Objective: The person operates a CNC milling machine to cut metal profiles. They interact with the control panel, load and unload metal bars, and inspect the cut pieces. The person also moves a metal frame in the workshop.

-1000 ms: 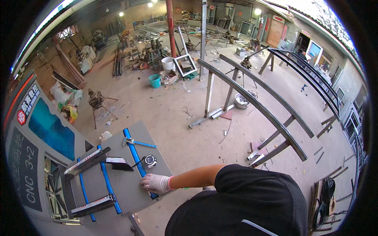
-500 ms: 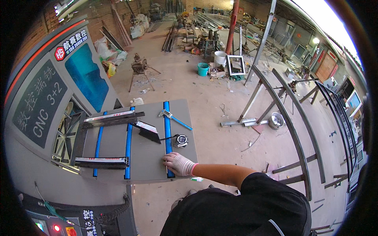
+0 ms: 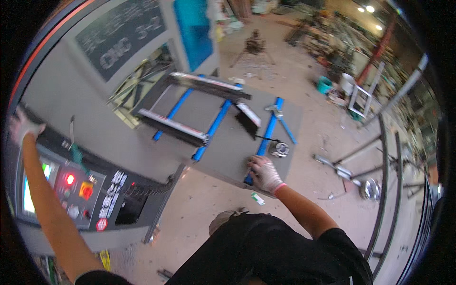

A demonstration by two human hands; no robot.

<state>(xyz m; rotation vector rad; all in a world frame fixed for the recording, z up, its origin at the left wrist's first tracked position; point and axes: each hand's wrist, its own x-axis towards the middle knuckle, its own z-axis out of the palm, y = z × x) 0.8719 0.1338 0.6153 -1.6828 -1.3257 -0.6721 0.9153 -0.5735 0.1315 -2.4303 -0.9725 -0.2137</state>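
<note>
The right grip (image 3: 266, 175) rests half open, with nothing visible in it, over the near end of a blue strip (image 3: 271, 124) whose long axis runs forward and slightly right along the table (image 3: 294, 115). Just ahead-right lies a tape measure (image 3: 279, 149), closer to this grip than to the left grip (image 3: 26, 129), far left beside the control panel (image 3: 61, 190) (too blurred to tell its hold).
</note>
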